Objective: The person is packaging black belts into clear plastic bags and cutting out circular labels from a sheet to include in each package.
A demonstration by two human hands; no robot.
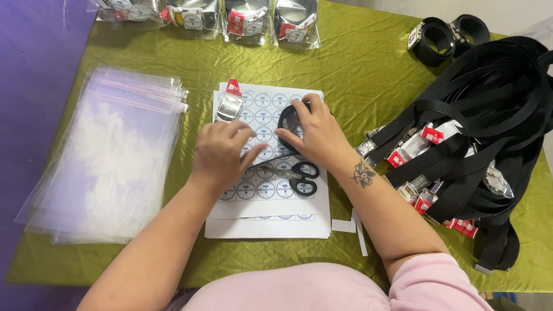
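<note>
bags: 1 stack of clear plastic bags (pixel 106 155) on left of table (pixel 357 63), count in stack can't tell.
packed belts: 4 bagged rolled belts (pixel 247 20) in a row along far edge.
sticker sheets: small pile of white sheets (pixel 268 222) w/ round blue stickers, centre of table; sheet count can't tell.
buckle: 1 metal buckle (pixel 229 107) w/ red tag, lying on top-left of sheets, just beyond left hand.
left hand: left hand (pixel 222 152) palm down on the stickers, fingers curled, grip state can't tell, what's under it hidden.
scissors: 1 pair black-handled scissors (pixel 296 175) on the sheets, between the 2 forearms, untouched.
right hand: right hand (pixel 314 132) grip closed on 1 rolled black belt (pixel 288 118) resting on upper-right of sheets.
paper strips: 2 white offcuts (pixel 352 227) by sheet corner.
loose belts: big heap of black belts (pixel 478 126) w/ buckles + red tags, right side; count can't tell.
far rolls: 2 rolled belts (pixel 446 37) at far right.
</note>
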